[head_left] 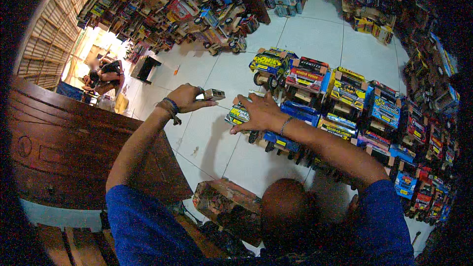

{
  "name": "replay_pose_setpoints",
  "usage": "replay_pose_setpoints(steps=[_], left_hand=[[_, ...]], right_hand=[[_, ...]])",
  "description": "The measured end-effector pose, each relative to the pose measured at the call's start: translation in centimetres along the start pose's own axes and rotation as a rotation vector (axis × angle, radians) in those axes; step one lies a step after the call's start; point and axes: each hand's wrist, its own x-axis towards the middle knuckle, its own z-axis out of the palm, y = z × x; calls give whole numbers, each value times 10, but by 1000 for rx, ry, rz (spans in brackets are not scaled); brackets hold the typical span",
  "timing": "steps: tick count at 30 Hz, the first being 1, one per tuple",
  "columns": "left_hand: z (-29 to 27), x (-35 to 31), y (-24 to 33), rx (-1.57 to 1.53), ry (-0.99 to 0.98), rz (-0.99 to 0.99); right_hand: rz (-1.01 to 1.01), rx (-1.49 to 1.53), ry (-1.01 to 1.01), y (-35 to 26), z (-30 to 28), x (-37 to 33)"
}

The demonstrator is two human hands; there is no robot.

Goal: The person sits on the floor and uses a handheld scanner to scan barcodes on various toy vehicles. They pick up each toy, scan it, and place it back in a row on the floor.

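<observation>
My left hand (186, 99) is closed around a small silver metal tool (215, 94), shaped like a staple gun, which juts out to the right. To its right, my right hand (263, 113) spreads over a wooden toy truck (238, 114) with a green and white panel. Its thumb lies at the truck's near side and the fingers at the far side, so the truck is between them. Just beyond that hand stands a toy truck with a yellow and blue panel (271, 61). Beside it is one with a red panel (308, 71).
Rows of painted toy trucks (387, 111) stand on the tiled floor (212, 155) to the right. More are stacked at the far left (182, 5). A dark wooden panel (74, 148) lies left. A worn box (229, 202) is near me. Another person (106, 76) sits far left.
</observation>
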Motion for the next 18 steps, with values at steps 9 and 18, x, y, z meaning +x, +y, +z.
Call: replay_pose_setpoints(steps=[9, 18], left_hand=[[-19, 38, 16, -49, 24, -39], [-50, 91, 25, -70, 94, -13]], right_hand=[[-34, 23, 5, 15, -19, 16], [209, -221, 17, 97, -104, 82]])
